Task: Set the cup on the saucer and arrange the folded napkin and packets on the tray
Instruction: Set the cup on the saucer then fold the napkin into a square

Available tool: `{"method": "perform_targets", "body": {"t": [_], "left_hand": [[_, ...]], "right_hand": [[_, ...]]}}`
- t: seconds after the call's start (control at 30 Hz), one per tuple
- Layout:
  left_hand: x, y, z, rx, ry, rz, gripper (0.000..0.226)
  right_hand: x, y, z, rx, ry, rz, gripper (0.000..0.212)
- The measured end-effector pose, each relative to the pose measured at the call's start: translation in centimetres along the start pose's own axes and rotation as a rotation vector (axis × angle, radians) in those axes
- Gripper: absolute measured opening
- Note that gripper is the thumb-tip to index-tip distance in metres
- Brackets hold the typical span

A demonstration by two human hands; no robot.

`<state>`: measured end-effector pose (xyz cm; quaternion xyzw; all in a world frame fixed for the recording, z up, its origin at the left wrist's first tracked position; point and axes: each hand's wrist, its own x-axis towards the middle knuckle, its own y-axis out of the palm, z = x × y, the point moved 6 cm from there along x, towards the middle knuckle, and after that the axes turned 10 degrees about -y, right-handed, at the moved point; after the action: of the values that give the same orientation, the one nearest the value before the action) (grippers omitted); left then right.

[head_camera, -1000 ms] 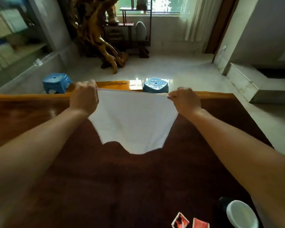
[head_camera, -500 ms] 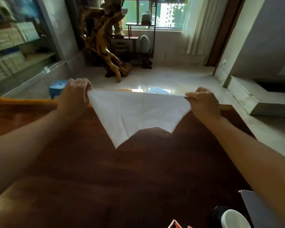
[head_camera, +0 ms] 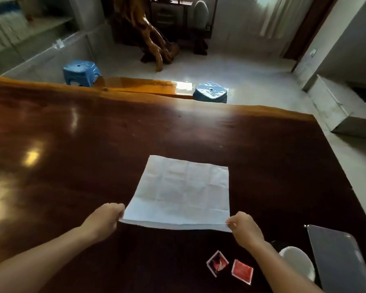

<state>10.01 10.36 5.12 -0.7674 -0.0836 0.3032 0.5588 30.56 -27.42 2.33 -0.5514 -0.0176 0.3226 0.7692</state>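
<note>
Half a second ago the napkin [head_camera: 181, 193] hung in the air, drooping in points between raised hands; now it lies spread flat on the table [head_camera: 72, 144], open as a square. The left hand [head_camera: 105, 222] pinches its near left corner and the right hand [head_camera: 246, 230] its near right corner — both closed on the sheet, its near edge slightly lifted. The napkin is thin white paper, crossed by a grid of fold creases; the table is dark, glossy wood. Near right lie two square red packets [head_camera: 229, 268] side by side, then a white cup [head_camera: 298, 261] partly behind the right forearm, then a flat grey tray [head_camera: 340, 259] at the edge. Two blue stools [head_camera: 80, 71] stand beyond the table.
</note>
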Motion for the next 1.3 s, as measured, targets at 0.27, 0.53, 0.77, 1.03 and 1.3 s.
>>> {"method": "perform_targets", "body": {"t": [0.27, 0.53, 0.77, 1.03, 1.3], "left_hand": [[2.3, 1.1, -0.4, -0.234, -0.161, 0.103, 0.016], [8.4, 0.3, -2.9, -0.393, -0.307, 0.025, 0.01], [15.3, 1.0, -4.1, -0.515, -0.452, -0.038, 0.018], [20.2, 6.2, -2.9, -0.517, -0.629, 0.01, 0.021], [21.8, 7.5, -2.2, -0.454, -0.525, -0.036, 0.021]], "right_hand": [[2.2, -0.4, -1.8, 0.218, 0.188, -0.05, 0.016], [5.3, -2.2, -4.3, 0.415, 0.385, -0.226, 0.011], [11.1, -2.8, -6.2, 0.47, 0.422, -0.287, 0.008], [18.8, 0.0, -7.4, 0.491, 0.411, -0.313, 0.016], [21.4, 1.7, -7.9, 0.363, 0.474, -0.368, 0.019]]}}
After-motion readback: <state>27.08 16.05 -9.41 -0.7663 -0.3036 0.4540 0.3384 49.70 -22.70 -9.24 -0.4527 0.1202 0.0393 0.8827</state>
